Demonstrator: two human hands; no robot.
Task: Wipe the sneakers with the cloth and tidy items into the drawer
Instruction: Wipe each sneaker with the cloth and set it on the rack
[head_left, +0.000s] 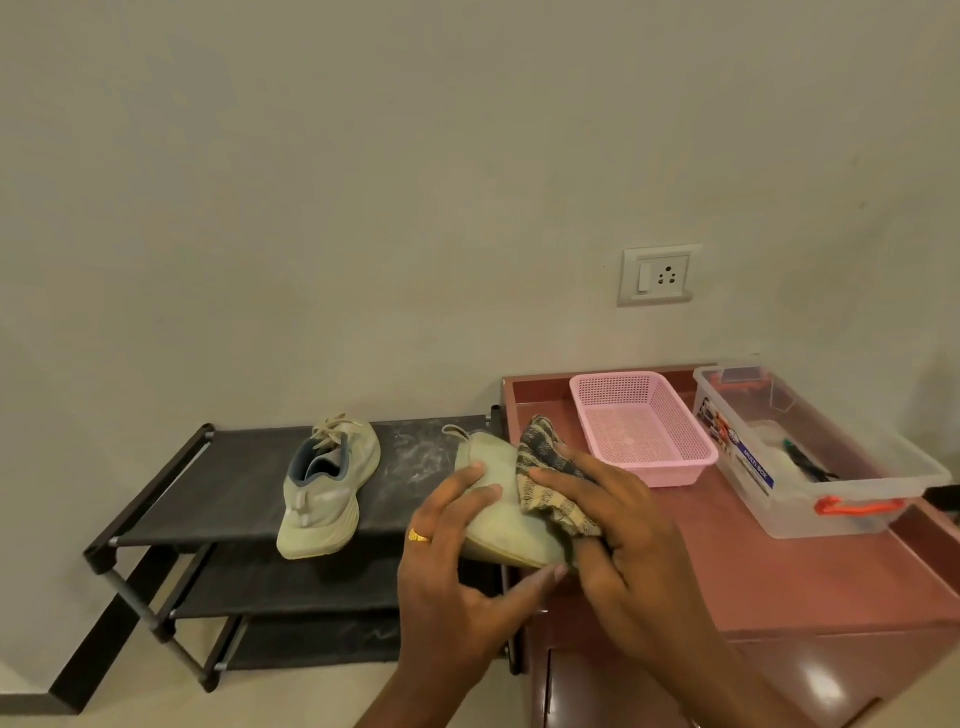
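Plain beige wall (363, 182) behind, socket plate (658, 275) on it above the cabinet. Dark three-tier rack (228, 483) on the left, touching or just beside a reddish-brown cabinet (753, 571) on the right; can't tell which.

Writing: only the sticker on the clear box (810, 457) reads, "MULTI BOX" in white on blue. Rest of that sticker is too small to read. No legible brand on either shoe.

Containers:
- Pink basket (644, 431), mesh walls, at the cabinet's back edge, nothing visible inside.
- Clear box just right of the basket, at the cabinet's right edge, orange handle (857, 505) on its near end. Inside: a dark pen-like item (808, 462) and something pale under it, can't tell what. Something orange and dark at its far end, unclear.

Task items:
- One shoe (327, 488) sits on the rack's top shelf, near the middle, laces toward the wall, heel toward the camera. Shelf fabric beside it looks dusty.
- Second shoe (498, 499) is held off the shelf over the rack's right end, sole side mostly facing up.
- Left hand (457, 566), gold ring (418, 536) on one finger, grips that shoe: fingers curled over the top, thumb under its near edge.
- Right hand (618, 540) presses the cloth (545, 467) against the shoe, fingers together and bent over the bunched fabric. Cloth is brown-and-cream patterned, part sticks up past the fingertips.
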